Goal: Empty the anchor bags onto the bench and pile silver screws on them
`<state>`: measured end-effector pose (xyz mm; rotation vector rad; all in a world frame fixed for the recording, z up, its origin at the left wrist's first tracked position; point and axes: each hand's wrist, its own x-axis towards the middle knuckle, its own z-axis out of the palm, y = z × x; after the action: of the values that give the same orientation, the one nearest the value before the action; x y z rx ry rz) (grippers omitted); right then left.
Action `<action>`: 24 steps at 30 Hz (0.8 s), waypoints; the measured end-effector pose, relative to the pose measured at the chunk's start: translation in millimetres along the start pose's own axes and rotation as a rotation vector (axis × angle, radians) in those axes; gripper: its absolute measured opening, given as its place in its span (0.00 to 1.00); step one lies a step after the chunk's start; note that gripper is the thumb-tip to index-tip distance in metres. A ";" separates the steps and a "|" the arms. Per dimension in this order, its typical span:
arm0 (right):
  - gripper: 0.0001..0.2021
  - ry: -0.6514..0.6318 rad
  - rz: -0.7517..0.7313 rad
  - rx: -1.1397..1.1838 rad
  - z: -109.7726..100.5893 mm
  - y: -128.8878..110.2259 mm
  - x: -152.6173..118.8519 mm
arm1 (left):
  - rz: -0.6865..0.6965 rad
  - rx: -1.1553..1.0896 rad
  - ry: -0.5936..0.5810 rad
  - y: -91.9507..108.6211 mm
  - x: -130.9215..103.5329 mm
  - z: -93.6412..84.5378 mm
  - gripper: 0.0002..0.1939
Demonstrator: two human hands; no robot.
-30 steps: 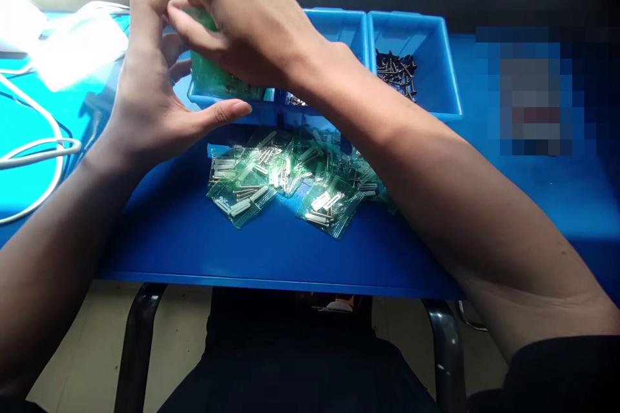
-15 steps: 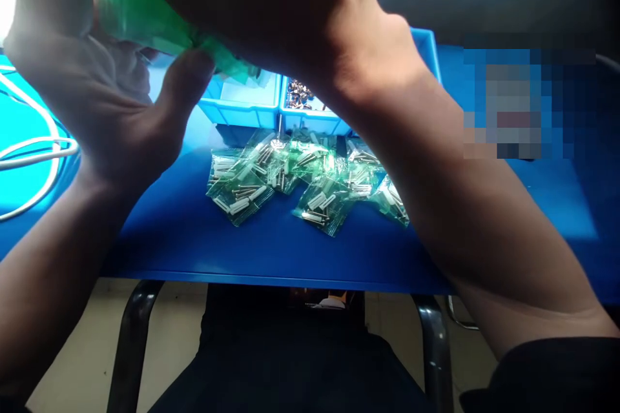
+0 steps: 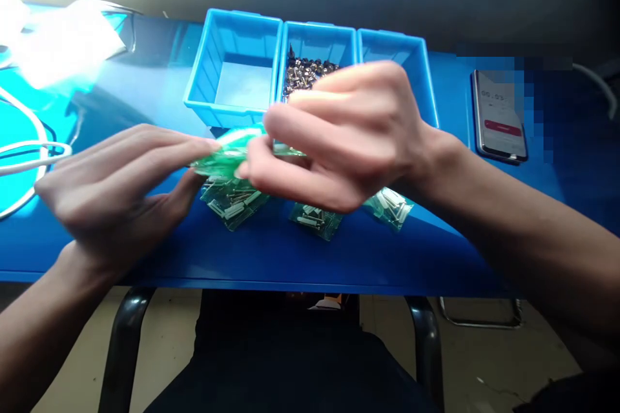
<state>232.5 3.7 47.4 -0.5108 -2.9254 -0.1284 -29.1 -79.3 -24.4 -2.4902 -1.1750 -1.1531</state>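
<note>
Here, low in the frame, the near edge of the blue bench [image 3: 290,271] runs just above the person's lap, so anything dropped forward of it would fall to the floor. Above that edge, at mid-frame, the left hand [image 3: 116,187] and the right hand [image 3: 339,135] meet over a small green bag [image 3: 225,151]; each grip is clenched on it, the left pinching the bag's left end, the right closing over its right side, and the bag hangs just above the bench. A steady pull seems best, I judge, with the bag kept level so that its contents do not spill. Beneath the hands lies a heap of filled green bags [image 3: 235,203], partly hidden, leaving little bare room there; open bench shows at lower left and lower right. Farther up stand three blue bins [image 3: 203,71] side by side, the middle one holding screws [image 3: 305,70]. A phone [image 3: 498,116] lies at upper right, white cables [image 3: 24,155] at far left.
</note>
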 end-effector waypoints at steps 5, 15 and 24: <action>0.24 0.039 -0.049 -0.114 22.4 6.3 -38.8 | 0.182 0.214 -0.120 6.3 3.9 3.1 0.26; 0.02 0.375 -0.305 -0.494 29.9 3.6 -111.3 | 0.215 0.202 -0.258 3.7 -1.2 -2.3 0.33; 0.08 0.377 0.227 -0.118 22.1 -12.4 -148.0 | 0.048 0.049 -0.180 36.9 5.6 -13.0 0.25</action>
<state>362.1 -54.0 -1.6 -0.7425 -2.4853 -0.3301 -8.2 -106.8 -5.1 -2.6139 -1.1636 -0.8929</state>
